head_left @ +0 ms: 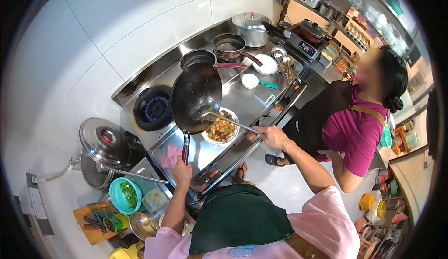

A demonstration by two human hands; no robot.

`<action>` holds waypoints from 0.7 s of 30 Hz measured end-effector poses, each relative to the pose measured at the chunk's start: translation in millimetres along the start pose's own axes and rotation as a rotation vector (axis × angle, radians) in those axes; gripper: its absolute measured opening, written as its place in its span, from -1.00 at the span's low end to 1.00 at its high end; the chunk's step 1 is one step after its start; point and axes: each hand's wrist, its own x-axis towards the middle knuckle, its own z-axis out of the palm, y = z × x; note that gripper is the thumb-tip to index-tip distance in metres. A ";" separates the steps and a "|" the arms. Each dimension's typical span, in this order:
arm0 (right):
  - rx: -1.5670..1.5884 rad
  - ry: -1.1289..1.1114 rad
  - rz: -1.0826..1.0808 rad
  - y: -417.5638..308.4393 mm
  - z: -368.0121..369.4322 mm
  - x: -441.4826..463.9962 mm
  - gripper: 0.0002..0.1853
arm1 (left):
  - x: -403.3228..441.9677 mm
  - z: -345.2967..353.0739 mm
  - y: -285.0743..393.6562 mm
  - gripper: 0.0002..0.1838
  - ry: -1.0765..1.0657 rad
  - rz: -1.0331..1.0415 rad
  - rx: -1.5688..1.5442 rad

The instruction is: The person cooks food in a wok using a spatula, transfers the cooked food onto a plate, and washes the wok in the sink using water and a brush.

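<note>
A dark wok (195, 95) is tilted up over a white plate (235, 136) that holds cooked brown food (220, 129). My left hand (182, 171) is closed round the wok's reddish-brown handle (185, 151), beside a pink cloth (170, 157). In my right hand (274, 136) is the long metal handle of a ladle (238, 124), its head end against the lower inside of the wok. The gas burner (156, 108) to the left of the wok shows a ring of blue flame.
Two saucepans (229, 46) and a pressure cooker (252, 29) stand at the back. A person (352, 123) in a dark apron stands at the right. At the lower left are a turquoise bowl of greens (113, 194) and a large lidded pot (109, 142).
</note>
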 end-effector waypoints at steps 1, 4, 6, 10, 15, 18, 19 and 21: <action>-0.004 -0.033 0.005 -1.8 -0.7 2.6 -0.53 | -0.6 -0.7 -1.2 -0.70 0.003 -0.004 -0.002; -0.069 -0.046 -0.035 -1.5 -21.9 -9.9 -0.53 | -0.6 -6.2 -2.5 -0.70 -0.004 -0.002 0.029; -0.174 -0.075 0.022 -3.5 -38.1 -19.5 -0.52 | -0.5 -11.9 -0.9 -0.69 -0.006 -0.010 0.029; -0.265 -0.077 0.065 7.8 -51.4 -33.3 -0.50 | 3.0 -9.9 -3.2 -0.69 0.010 -0.028 0.027; 0.063 0.075 0.029 29.5 -27.1 -50.2 -0.55 | 2.3 -13.6 -5.9 -0.71 0.034 -0.010 -0.008; 0.326 0.168 0.001 8.1 -13.1 -48.0 -0.60 | 4.1 -17.2 -7.5 -0.70 0.033 -0.014 -0.019; 0.312 0.082 0.094 -6.0 -18.6 -46.2 -0.58 | 2.7 -19.6 -8.1 -0.70 0.024 -0.017 -0.020; 0.229 0.119 0.071 -20.6 -9.5 -31.3 -0.54 | 1.6 -23.5 -8.3 -0.68 0.020 -0.022 -0.042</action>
